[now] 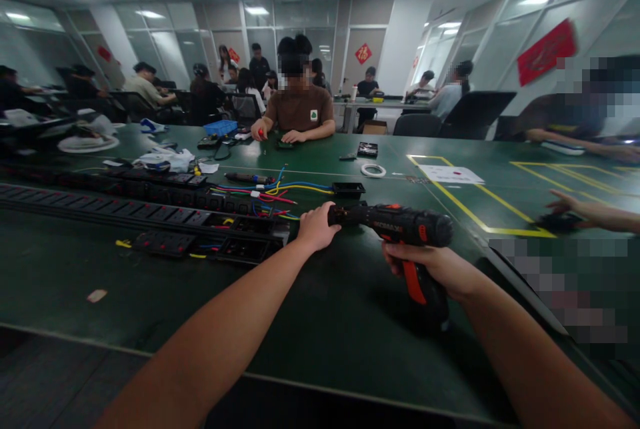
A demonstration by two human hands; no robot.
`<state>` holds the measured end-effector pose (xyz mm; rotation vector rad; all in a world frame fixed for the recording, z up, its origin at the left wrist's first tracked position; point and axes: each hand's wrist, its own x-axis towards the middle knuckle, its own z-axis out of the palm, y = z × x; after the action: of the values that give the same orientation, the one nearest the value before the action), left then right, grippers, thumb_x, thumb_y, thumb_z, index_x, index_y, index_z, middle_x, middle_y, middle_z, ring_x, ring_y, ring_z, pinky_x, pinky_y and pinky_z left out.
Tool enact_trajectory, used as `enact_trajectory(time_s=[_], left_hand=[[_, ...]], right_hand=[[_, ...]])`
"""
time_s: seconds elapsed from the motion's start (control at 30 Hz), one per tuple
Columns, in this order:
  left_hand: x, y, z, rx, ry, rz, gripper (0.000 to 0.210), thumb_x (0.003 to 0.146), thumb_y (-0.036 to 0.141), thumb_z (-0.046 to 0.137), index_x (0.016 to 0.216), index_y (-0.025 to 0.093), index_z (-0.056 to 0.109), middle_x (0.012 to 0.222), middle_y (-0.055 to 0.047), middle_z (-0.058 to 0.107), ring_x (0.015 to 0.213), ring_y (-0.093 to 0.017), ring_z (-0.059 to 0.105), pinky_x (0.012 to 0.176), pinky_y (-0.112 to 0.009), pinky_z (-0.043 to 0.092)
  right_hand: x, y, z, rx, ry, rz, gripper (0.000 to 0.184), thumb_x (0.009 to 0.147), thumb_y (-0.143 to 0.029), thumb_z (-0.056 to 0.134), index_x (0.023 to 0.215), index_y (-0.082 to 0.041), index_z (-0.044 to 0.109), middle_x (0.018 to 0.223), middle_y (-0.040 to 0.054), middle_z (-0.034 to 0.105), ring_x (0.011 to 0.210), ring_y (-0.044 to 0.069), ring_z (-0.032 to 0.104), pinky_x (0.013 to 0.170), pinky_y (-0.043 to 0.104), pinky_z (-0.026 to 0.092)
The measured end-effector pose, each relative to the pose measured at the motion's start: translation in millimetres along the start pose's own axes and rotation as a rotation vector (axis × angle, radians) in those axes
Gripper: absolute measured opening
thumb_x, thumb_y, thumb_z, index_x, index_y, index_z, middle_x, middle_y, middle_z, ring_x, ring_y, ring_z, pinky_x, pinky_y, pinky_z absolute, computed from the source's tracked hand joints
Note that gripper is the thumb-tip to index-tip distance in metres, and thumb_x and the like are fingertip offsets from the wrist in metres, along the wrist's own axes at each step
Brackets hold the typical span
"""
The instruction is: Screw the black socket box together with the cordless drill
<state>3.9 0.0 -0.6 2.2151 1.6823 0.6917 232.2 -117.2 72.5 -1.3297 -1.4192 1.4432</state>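
Note:
My right hand is wrapped round the handle of a black and orange cordless drill, whose front end points left toward my other hand. At the drill's tip, my left hand is closed round a small black part, mostly hidden by the fingers. Whether the drill's bit touches that part I cannot tell. Left of my hand lies a long black power strip with rows of sockets, and in front of it a short black socket piece. Coloured wires run to a black open housing just beyond.
A dark pen-shaped tool and a white tape ring lie farther back on the green table. Across it sits a person in a brown shirt. At right, another person's hand reaches over yellow tape lines.

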Motion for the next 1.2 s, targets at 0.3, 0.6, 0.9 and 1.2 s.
enact_trajectory(time_s=[0.3, 0.6, 0.9, 1.2], left_hand=[[1.1, -2.5, 2.8, 0.016, 0.005, 0.01, 0.061, 0.09, 0.039, 0.073, 0.145, 0.028, 0.05, 0.136, -0.009, 0.07, 0.127, -0.031, 0.064, 0.108, -0.044, 0.043], [1.3, -2.2, 2.1, 0.01, -0.005, 0.002, 0.061, 0.09, 0.04, 0.073, 0.145, 0.03, 0.049, 0.136, -0.008, 0.069, 0.126, -0.03, 0.064, 0.108, -0.044, 0.042], [0.0, -0.3, 1.0, 0.012, 0.001, 0.001, 0.059, 0.09, 0.039, 0.073, 0.144, 0.029, 0.051, 0.135, -0.008, 0.07, 0.125, -0.031, 0.064, 0.107, -0.044, 0.043], [0.8, -1.2, 2.3, 0.012, 0.001, -0.002, 0.06, 0.09, 0.039, 0.073, 0.144, 0.03, 0.05, 0.137, -0.008, 0.069, 0.126, -0.031, 0.064, 0.108, -0.045, 0.042]], right_hand=[[-0.2, 0.2, -1.7, -0.008, -0.02, -0.018, 0.039, 0.07, -0.052, 0.089, 0.075, -0.018, 0.07, 0.068, 0.0014, 0.065, 0.064, 0.019, 0.06, 0.066, 0.035, 0.046], [-2.4, -2.8, 0.8, -0.025, -0.026, -0.022, 0.039, 0.07, -0.053, 0.088, 0.072, -0.02, 0.068, 0.066, 0.0012, 0.063, 0.064, 0.019, 0.058, 0.065, 0.035, 0.045], [-1.4, -1.0, -1.5, -0.045, -0.01, -0.014, 0.042, 0.068, -0.056, 0.089, 0.075, -0.019, 0.07, 0.066, 0.0013, 0.064, 0.064, 0.019, 0.059, 0.064, 0.035, 0.044], [-0.5, 1.6, -3.2, -0.057, -0.018, -0.023, 0.041, 0.069, -0.056, 0.089, 0.075, -0.02, 0.07, 0.067, 0.0019, 0.064, 0.065, 0.02, 0.059, 0.065, 0.036, 0.045]])
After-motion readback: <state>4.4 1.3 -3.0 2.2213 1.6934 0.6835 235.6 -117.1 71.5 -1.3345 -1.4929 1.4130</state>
